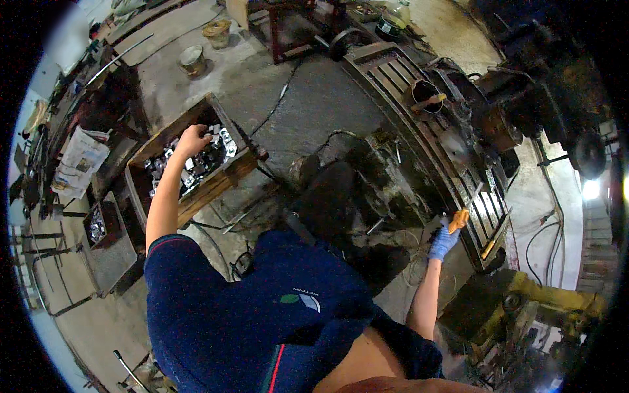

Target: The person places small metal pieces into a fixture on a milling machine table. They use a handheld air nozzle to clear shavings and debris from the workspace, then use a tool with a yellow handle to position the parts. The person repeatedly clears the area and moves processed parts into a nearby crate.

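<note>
My bare left hand (pixel 194 139) reaches into a wooden box (pixel 219 175) at the left. Its fingers curl down among many small shiny metal pieces (pixel 190 178), and whatever they pinch is hidden. Far to the right, my right hand (pixel 448 236) wears a blue glove and is closed near the slotted metal machine table (pixel 419 157). Orange shows at its fingers, as glove coating or a handle; I cannot tell which. A thin pale metal strip (pixel 475 195) slants up from there. A yellow-handled tool (pixel 488 249) lies on the table close by.
A smaller metal bin (pixel 98 226) with shiny pieces stands left of the box. Two buckets (pixel 192 60) sit on the floor ahead. A round can with a brush (pixel 426 98) stands on the machine table. Dark machinery (pixel 544 85) fills the far right; cables cross the floor.
</note>
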The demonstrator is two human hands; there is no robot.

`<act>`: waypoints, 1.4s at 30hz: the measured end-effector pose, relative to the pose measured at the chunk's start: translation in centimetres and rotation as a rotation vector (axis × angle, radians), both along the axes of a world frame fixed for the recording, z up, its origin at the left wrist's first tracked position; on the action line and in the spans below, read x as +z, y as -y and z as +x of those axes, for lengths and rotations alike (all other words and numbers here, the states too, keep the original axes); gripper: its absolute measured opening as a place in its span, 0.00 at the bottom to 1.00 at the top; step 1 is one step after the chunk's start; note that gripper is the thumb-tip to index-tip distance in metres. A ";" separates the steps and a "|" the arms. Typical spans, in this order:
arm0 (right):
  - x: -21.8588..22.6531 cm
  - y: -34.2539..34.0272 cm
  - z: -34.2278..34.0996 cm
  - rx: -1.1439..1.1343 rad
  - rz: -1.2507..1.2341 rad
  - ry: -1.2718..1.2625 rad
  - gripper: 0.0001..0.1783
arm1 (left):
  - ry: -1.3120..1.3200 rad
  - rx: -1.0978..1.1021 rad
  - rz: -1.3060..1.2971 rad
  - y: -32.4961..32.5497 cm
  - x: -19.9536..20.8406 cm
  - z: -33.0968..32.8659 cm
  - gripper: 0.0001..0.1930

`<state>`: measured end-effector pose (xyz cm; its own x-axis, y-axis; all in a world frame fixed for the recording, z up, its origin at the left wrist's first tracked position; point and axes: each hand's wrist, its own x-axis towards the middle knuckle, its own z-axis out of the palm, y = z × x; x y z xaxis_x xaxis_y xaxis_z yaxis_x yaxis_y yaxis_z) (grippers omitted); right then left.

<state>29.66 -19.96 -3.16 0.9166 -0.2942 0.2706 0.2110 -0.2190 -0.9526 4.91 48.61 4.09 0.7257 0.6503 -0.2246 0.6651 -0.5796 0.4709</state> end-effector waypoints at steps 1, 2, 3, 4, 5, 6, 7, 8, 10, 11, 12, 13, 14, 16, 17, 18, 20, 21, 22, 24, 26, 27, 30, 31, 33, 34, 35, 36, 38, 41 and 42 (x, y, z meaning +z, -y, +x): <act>2.8 -0.9 -0.7 -0.019 -0.011 0.069 0.28 | 0.035 -0.025 0.100 -0.7 -1.9 0.3 0.25; 6.3 -1.8 -2.1 -0.064 -0.073 0.094 0.30 | 0.024 0.010 0.087 -1.3 -3.2 1.3 0.25; 5.3 1.4 -1.2 -0.079 -0.085 -0.014 0.30 | 0.012 0.045 0.074 -1.9 -4.6 2.2 0.26; 6.7 1.7 -1.8 -0.062 -0.125 0.001 0.29 | 0.002 0.070 0.061 -2.6 -5.9 3.6 0.26; 9.1 1.6 -2.6 -0.046 -0.164 0.012 0.29 | -0.028 0.081 0.084 -3.1 -7.0 4.3 0.26; 12.6 0.4 -4.4 0.043 -0.141 -0.196 0.27 | -0.057 0.091 0.107 -3.7 -8.2 4.4 0.25; 12.7 2.1 -4.2 0.029 -0.360 -0.085 0.26 | -0.036 -0.012 0.105 -5.1 -9.6 4.8 0.25; 13.5 2.3 -4.6 0.058 -0.372 -0.198 0.25 | -0.015 -0.024 0.176 -5.7 -11.0 4.8 0.24; 15.2 1.5 -5.7 0.112 -0.423 -0.262 0.24 | -0.126 -0.042 0.162 -6.6 -11.9 5.8 0.22; 16.0 -0.6 -4.4 0.212 -0.450 -0.202 0.25 | 0.086 -0.140 0.390 -12.2 -15.0 1.3 0.20; 16.8 -0.6 -5.9 0.086 -0.614 -0.228 0.26 | -0.101 -0.026 0.083 -6.4 -12.6 7.1 0.20; 17.6 -1.8 -5.4 0.073 -0.720 -0.241 0.27 | 0.001 -0.151 0.099 -8.2 -13.2 5.4 0.20; 17.9 -3.1 -4.2 0.126 -0.746 -0.268 0.27 | 0.102 -0.068 0.006 -12.2 -14.8 2.5 0.20; 19.1 -4.0 -4.0 0.107 -0.938 -0.378 0.27 | 0.060 -0.096 0.159 -7.8 -13.5 5.1 0.19; 19.4 -4.9 -3.1 0.148 -1.044 -0.418 0.27 | 0.013 -0.069 0.219 -9.2 -14.5 4.1 0.19; 19.0 -4.7 -2.3 0.135 -1.091 -0.478 0.27 | 0.072 -0.077 0.174 -9.0 -14.1 4.8 0.19; 18.8 -5.1 -0.7 0.122 -1.253 -0.547 0.29 | 0.049 -0.066 0.059 -6.1 -12.2 6.4 0.21; 19.2 -5.9 0.4 0.122 -1.272 -0.606 0.29 | 0.073 -0.089 0.024 -7.0 -12.6 5.6 0.22; 19.7 -6.2 1.1 0.119 -1.264 -0.645 0.27 | 0.043 -0.103 0.045 -6.4 -12.7 6.4 0.22; 20.7 -7.2 2.6 0.116 -1.225 -0.634 0.25 | 0.080 -0.131 0.026 -7.1 -13.9 6.3 0.22; 21.5 -8.3 4.1 0.098 -1.163 -0.545 0.24 | 0.227 -0.118 -0.158 -9.9 -15.7 5.7 0.21; 21.1 -8.8 5.8 0.104 -1.158 -0.535 0.25 | 0.350 -0.074 -0.340 -11.9 -16.5 4.7 0.21; 18.7 -7.9 9.3 0.066 -1.146 -0.551 0.27 | 0.300 -0.250 -0.233 -11.5 -16.3 6.1 0.20; 18.5 -8.1 9.3 0.071 -1.140 -0.562 0.27 | 0.232 -0.336 -0.103 -10.8 -15.5 6.4 0.19; 18.6 -8.4 8.6 0.077 -1.130 -0.588 0.28 | 0.183 -0.387 0.045 -9.0 -13.8 6.4 0.18; 18.9 -7.8 7.3 0.051 -1.146 -0.590 0.29 | 0.203 -0.370 0.055 -6.6 -12.4 7.2 0.18; 19.1 -7.9 6.2 0.084 -1.146 -0.614 0.29 | 0.220 -0.323 0.080 -5.9 -11.2 6.5 0.18; 19.3 -7.7 5.0 0.117 -1.146 -0.639 0.29 | 0.215 -0.232 0.012 -6.6 -11.0 5.6 0.18; 18.8 -6.4 2.4 0.167 -1.162 -0.679 0.30 | 0.112 -0.186 0.268 -7.4 -10.4 3.6 0.17; 17.4 -3.9 -1.8 0.248 -1.200 -0.690 0.31 | 0.177 -0.163 0.035 -7.9 -7.1 2.3 0.14; 17.3 -3.5 -3.5 0.263 -1.146 -0.668 0.31 | 0.349 0.197 -0.191 -5.4 -5.1 2.0 0.14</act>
